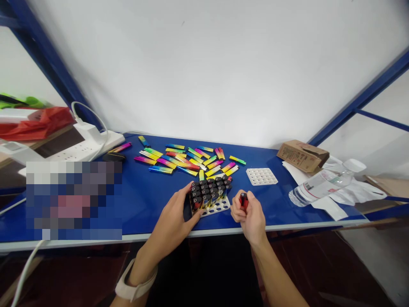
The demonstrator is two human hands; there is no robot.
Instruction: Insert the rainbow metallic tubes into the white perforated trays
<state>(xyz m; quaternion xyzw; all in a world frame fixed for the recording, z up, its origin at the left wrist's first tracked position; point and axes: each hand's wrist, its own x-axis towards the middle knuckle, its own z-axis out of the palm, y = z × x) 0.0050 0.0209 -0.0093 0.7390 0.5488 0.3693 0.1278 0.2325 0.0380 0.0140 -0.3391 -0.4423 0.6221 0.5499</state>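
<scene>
A white perforated tray [220, 207] near the front edge of the blue table [143, 200] holds several upright black-capped lighters [211, 189]. My left hand [177, 215] grips the tray's left side, fingers curled against the lighters. My right hand [247, 213] is closed around a single red lighter [243, 199], just right of the tray. Behind the tray lie several loose rainbow-coloured lighters [188, 158], flat on the table. A second white tray [262, 176], with no lighters in it, lies to the right.
A white power strip [92, 145] with a cable sits at the back left beside red plastic [38, 121]. A cardboard box [302, 155], a clear plastic bottle [322, 183] and white bags lie at the right. A white wall stands behind.
</scene>
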